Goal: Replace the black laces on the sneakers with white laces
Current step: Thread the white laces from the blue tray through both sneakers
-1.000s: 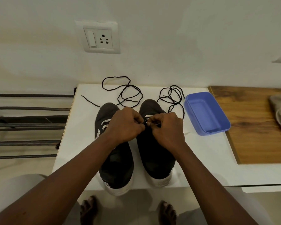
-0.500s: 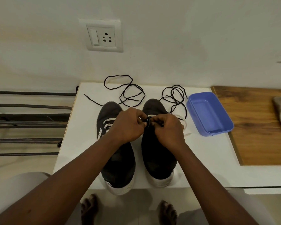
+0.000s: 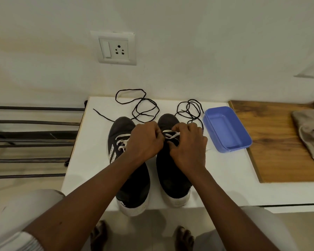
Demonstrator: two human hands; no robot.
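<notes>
The left hand [image 3: 145, 140] and right hand [image 3: 187, 144], bunched together a second ago, now part slightly, each pinching the flat white lace [image 3: 170, 135] crossed over the right dark canvas sneaker [image 3: 172, 178] on the white counter [image 3: 91, 151]. Threading there seems well underway.

Bare table [image 3: 91, 151] left of the sneakers [image 3: 134, 185] allows passage — black laces [image 3: 140, 107] sprawl behind the toes, a blue tub [image 3: 227, 129] stands just right, wall [image 3: 188, 60] behind.
</notes>
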